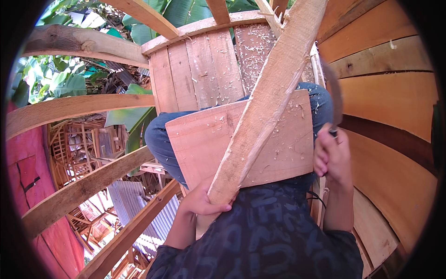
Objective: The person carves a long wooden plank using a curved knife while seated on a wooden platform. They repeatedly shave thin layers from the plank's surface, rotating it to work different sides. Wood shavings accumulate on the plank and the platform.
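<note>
A long rough plank (pixel 265 100) slants from my waist up to the far right, its right edge splintered and freshly cut. My left hand (pixel 204 200) is closed around its near end. Under it a wide flat board (pixel 204 132) lies across my lap, sprinkled with shavings. To the right of the plank my right hand (pixel 333 153) grips the dark handle of a large knife (pixel 335 95). The blade points up and away, smeared by motion, and is apart from the plank.
Plank flooring (pixel 204 69) ahead of my knees carries many curled shavings. A wall of wooden boards (pixel 385 102) rises close on the right. Open wooden beams (pixel 83 109) stand on the left, with banana leaves (pixel 134 116) and corrugated metal sheets (pixel 130 200) beyond and below.
</note>
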The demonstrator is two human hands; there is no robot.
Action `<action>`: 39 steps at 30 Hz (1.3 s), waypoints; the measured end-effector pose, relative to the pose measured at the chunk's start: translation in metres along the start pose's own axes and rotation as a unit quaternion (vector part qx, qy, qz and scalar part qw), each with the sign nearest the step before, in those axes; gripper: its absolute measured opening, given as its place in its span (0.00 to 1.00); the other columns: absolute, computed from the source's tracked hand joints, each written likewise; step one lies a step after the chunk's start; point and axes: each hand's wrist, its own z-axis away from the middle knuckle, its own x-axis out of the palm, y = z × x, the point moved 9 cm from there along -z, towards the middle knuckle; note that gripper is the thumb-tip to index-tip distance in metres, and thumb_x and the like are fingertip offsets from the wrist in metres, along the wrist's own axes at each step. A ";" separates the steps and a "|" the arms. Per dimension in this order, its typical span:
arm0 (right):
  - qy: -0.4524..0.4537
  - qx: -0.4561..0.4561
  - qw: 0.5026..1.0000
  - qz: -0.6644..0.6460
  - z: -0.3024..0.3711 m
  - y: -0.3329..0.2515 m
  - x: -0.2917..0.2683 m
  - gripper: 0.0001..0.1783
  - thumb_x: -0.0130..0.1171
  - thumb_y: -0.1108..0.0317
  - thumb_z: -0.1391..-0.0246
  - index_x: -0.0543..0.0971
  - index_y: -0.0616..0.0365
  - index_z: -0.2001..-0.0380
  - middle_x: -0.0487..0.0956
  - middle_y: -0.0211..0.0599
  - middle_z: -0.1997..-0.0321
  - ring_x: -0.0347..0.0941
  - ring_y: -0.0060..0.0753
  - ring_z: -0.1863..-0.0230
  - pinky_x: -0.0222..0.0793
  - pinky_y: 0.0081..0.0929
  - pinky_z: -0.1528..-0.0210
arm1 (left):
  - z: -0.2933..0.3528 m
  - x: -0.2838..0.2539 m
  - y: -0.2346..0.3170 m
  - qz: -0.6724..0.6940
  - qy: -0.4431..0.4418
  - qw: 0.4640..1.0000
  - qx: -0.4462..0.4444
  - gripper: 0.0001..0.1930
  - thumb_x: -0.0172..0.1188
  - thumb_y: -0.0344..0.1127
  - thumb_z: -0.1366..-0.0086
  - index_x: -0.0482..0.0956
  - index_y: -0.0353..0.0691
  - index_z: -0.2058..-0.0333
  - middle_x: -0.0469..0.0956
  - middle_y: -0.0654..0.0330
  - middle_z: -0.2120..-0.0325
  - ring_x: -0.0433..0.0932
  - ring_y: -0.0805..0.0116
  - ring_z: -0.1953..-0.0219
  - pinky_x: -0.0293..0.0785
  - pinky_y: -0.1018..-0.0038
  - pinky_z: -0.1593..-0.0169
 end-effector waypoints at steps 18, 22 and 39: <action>-0.006 -0.122 0.983 0.137 -0.003 0.017 0.028 0.11 0.55 0.65 0.41 0.72 0.65 0.67 0.69 0.29 0.84 0.64 0.15 0.88 0.58 0.16 0.87 | -0.013 -0.010 -0.003 -0.022 -0.038 0.999 0.004 0.31 0.77 0.30 0.58 0.72 0.31 0.55 0.79 0.54 0.69 0.82 0.66 0.67 0.79 0.71 0.63; -0.047 -0.199 0.977 0.057 -0.003 0.009 0.061 0.14 0.63 0.69 0.46 0.75 0.65 0.60 0.71 0.27 0.81 0.66 0.12 0.86 0.59 0.14 0.86 | -0.017 0.000 0.010 -0.035 -0.037 0.999 -0.020 0.37 0.78 0.33 0.61 0.71 0.31 0.51 0.78 0.53 0.63 0.80 0.67 0.62 0.77 0.72 0.59; 0.056 -0.278 0.933 0.220 -0.002 -0.051 -0.017 0.08 0.53 0.72 0.42 0.80 0.64 0.66 0.70 0.22 0.85 0.63 0.11 0.84 0.57 0.15 0.81 | -0.024 0.023 0.073 -0.319 0.135 0.933 0.102 0.38 0.71 0.41 0.56 0.68 0.31 0.46 0.75 0.51 0.54 0.73 0.62 0.50 0.66 0.71 0.46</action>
